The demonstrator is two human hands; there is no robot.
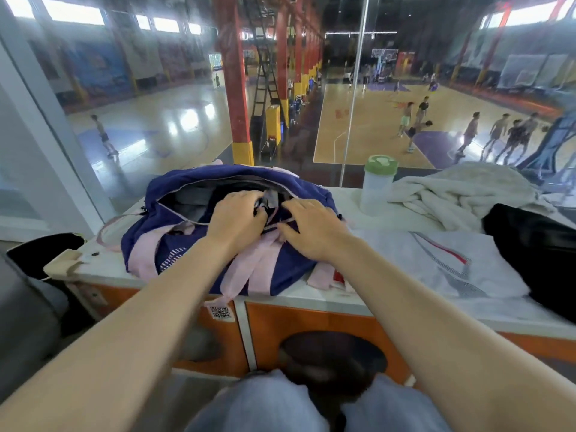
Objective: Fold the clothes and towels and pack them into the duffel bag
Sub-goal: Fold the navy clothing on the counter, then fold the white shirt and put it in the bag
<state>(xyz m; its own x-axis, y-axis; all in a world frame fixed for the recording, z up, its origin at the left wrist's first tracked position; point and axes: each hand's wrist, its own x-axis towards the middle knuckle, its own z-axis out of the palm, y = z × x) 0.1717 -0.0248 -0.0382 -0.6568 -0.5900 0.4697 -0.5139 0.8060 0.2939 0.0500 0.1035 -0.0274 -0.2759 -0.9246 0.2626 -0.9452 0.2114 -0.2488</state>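
A navy duffel bag with pink straps lies on the white counter top, its top opening unzipped. Grey and dark fabric shows inside it. My left hand is at the opening, fingers curled round a grey piece of cloth at the bag's mouth. My right hand lies on the bag's near rim just to the right, fingers spread and bent over the edge. A white garment with a red and grey mark lies flat on the right. A cream towel is heaped behind it, and a black garment lies at the far right.
A clear bottle with a green lid stands behind the bag on the right. A glass wall runs along the counter's far edge, with a basketball hall below. A dark bag sits at the counter's left end. Orange cabinet fronts are below.
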